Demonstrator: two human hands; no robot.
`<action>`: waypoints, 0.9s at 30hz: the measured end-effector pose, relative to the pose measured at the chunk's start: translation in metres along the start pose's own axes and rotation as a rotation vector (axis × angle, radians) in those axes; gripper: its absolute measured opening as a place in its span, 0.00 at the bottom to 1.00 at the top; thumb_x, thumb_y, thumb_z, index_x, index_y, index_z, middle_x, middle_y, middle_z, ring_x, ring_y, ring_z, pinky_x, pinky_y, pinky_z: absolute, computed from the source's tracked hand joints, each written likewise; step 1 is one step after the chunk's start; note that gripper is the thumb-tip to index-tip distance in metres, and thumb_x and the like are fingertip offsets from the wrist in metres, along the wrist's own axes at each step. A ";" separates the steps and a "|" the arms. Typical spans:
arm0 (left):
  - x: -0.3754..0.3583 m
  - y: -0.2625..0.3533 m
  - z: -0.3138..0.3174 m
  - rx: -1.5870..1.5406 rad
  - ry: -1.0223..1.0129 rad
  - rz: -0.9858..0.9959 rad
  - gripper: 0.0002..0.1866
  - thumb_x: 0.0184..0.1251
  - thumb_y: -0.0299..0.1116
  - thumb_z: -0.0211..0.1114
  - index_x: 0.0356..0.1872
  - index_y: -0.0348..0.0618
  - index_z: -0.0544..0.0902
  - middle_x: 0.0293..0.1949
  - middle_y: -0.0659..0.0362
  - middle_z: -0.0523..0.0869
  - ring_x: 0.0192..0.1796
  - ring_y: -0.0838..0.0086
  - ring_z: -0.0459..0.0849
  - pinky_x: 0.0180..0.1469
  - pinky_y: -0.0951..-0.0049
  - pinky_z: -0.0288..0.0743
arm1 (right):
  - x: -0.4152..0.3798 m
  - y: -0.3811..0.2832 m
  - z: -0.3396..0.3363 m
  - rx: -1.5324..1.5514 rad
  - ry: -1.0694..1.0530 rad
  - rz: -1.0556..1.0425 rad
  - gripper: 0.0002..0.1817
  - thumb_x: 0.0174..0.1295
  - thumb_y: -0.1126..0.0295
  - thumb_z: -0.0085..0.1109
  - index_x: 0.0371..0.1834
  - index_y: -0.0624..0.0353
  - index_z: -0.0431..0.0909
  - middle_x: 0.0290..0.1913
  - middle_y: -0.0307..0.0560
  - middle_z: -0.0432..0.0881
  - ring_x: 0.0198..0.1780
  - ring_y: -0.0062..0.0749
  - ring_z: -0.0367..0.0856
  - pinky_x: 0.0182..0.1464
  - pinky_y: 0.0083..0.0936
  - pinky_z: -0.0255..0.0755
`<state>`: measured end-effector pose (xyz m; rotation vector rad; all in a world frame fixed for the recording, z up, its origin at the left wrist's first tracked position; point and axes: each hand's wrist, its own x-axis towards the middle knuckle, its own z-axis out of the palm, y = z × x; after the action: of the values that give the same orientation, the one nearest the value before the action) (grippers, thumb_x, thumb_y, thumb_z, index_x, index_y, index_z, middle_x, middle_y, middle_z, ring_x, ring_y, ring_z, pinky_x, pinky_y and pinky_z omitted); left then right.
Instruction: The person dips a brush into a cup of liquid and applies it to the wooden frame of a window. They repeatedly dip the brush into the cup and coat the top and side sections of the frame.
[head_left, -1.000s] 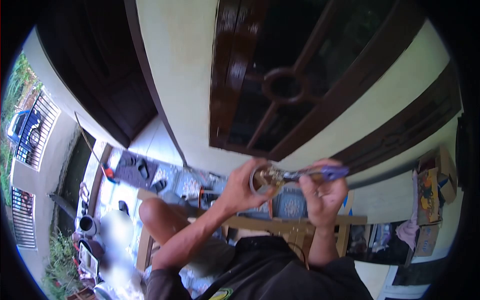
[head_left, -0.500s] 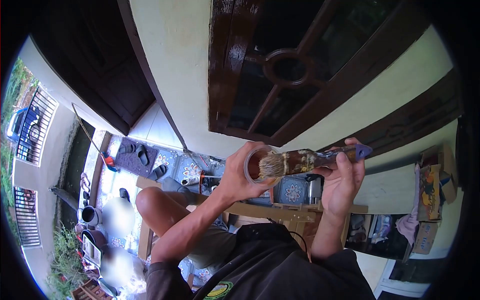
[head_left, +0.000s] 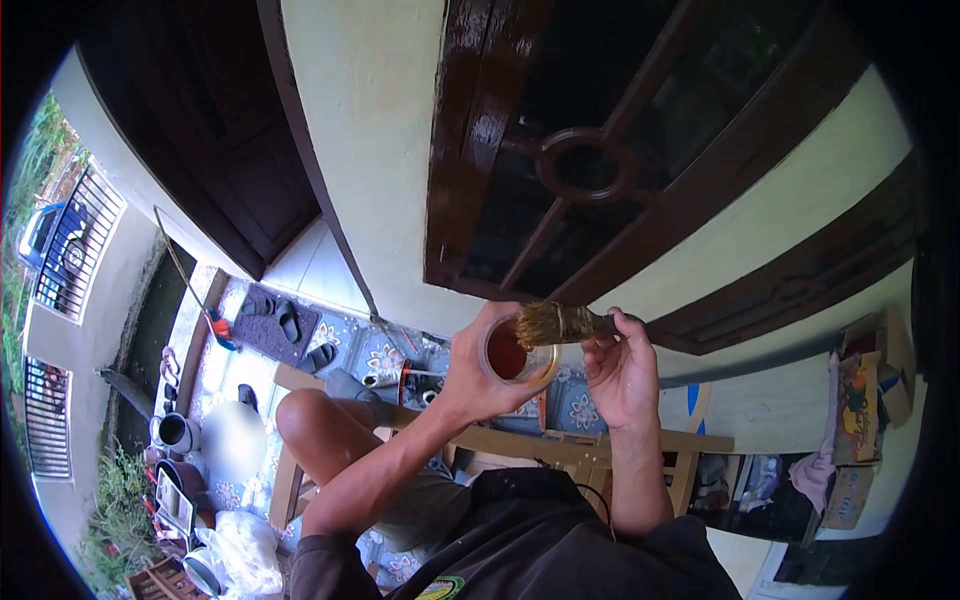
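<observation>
A clear plastic cup (head_left: 507, 352) with reddish-brown liquid inside is gripped from its side by my left hand (head_left: 472, 365), fingers wrapped round it. My right hand (head_left: 622, 370) pinches the handle of a paintbrush (head_left: 560, 325). The brush lies nearly level, its worn tan bristles over the upper right rim of the cup. Most of the handle is hidden by my fingers. Beyond both hands rises a dark brown wooden window frame (head_left: 470, 140) with glass panes and a round centre piece; its left side looks glossy.
Below me is a wooden bench (head_left: 560, 452). Slippers (head_left: 288, 322) lie on a mat (head_left: 262, 340) on the tiled floor to the left. Cardboard boxes (head_left: 858, 400) and cloths stand at the right. A white plastic bag (head_left: 243, 555) and pots sit lower left.
The brush has turned, its bristles shifting from the cup's mouth to its upper right rim. My right hand has moved left and lower, closer to the cup. The view has shifted slightly.
</observation>
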<state>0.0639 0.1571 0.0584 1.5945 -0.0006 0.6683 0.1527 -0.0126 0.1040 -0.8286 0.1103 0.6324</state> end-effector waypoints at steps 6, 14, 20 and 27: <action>0.003 0.003 -0.001 0.032 0.017 -0.005 0.30 0.41 0.31 0.82 0.48 0.36 0.78 0.44 0.55 0.82 0.44 0.75 0.83 0.51 0.76 0.76 | 0.004 -0.006 -0.008 0.291 -0.092 0.196 0.12 0.69 0.65 0.58 0.45 0.64 0.79 0.34 0.50 0.86 0.36 0.35 0.88 0.38 0.24 0.88; 0.004 0.001 0.002 0.017 0.045 0.053 0.28 0.41 0.30 0.81 0.46 0.37 0.78 0.37 0.57 0.83 0.39 0.76 0.83 0.45 0.76 0.77 | 0.006 -0.007 -0.004 0.762 -0.135 0.563 0.16 0.70 0.66 0.57 0.42 0.75 0.76 0.38 0.53 0.83 0.41 0.35 0.87 0.44 0.27 0.88; 0.009 0.004 -0.001 0.079 0.051 0.032 0.30 0.42 0.27 0.80 0.49 0.37 0.75 0.37 0.58 0.83 0.38 0.77 0.84 0.46 0.76 0.77 | 0.005 -0.005 0.004 0.720 -0.159 0.498 0.17 0.70 0.62 0.56 0.43 0.71 0.78 0.39 0.50 0.86 0.40 0.35 0.89 0.43 0.29 0.87; 0.006 0.000 -0.003 0.054 0.077 0.019 0.28 0.42 0.27 0.80 0.46 0.37 0.76 0.38 0.56 0.82 0.39 0.77 0.83 0.47 0.76 0.77 | 0.013 -0.014 0.011 0.656 -0.225 0.480 0.16 0.70 0.60 0.57 0.42 0.65 0.82 0.39 0.48 0.88 0.38 0.33 0.89 0.39 0.25 0.87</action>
<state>0.0675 0.1624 0.0613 1.6217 0.0594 0.7495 0.1697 -0.0050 0.1163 -0.0845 0.2980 1.0606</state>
